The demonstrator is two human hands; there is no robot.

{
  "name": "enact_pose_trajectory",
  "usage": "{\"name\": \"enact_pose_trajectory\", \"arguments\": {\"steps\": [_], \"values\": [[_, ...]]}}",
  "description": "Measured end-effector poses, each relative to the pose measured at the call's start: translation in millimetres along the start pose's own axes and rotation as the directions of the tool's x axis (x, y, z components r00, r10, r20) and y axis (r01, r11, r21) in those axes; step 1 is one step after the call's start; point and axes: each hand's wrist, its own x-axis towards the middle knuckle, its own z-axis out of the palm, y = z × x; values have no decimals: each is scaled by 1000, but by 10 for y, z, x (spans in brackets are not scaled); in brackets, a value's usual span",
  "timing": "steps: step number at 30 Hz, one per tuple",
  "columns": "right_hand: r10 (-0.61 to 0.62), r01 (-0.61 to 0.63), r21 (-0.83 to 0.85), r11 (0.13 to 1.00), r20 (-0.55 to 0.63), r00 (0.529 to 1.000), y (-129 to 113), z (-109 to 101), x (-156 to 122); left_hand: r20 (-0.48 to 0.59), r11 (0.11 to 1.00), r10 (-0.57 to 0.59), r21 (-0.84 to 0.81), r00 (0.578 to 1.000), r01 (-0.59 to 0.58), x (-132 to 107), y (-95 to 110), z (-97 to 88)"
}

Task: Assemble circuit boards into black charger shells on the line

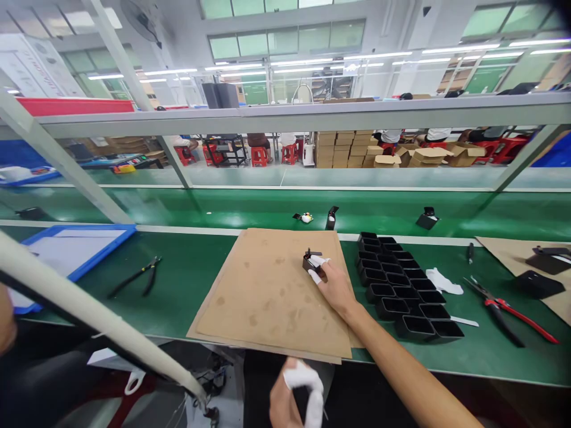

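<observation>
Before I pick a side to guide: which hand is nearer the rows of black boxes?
Right. The right hand is over the brown sheet, just left of the rows of black boxes; the left hand is farther off, past the sheet's near edge.

Small black box: smooth dark plastic by looks. Fingers capped in white matt wraps, thin rubber or cloth, can't be told which. Brown sheet: plain matt paper or card, blotched with darker marks. Counter finished smooth green, just slight sheen. Green belt way glossier, light reflected in streaks. Black cups: smooth plastic, shine caught on rims. Red-and-black pliers: metal tips, grips seemingly plastic-coated. Blue tray edged in smooth plastic.
</observation>
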Motion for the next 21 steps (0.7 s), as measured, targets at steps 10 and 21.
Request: {"name": "enact_pose_trajectory", "arguments": {"steps": [10, 21], "values": [[-12, 11, 56, 998, 25, 1000, 47, 6, 26, 290, 641, 261, 661, 921, -390, 3282, 1056, 1101], [-45, 46, -3, 999, 36, 998, 70, 57, 92, 486, 264, 66, 833, 871, -485, 4671, 413, 1595]]}}
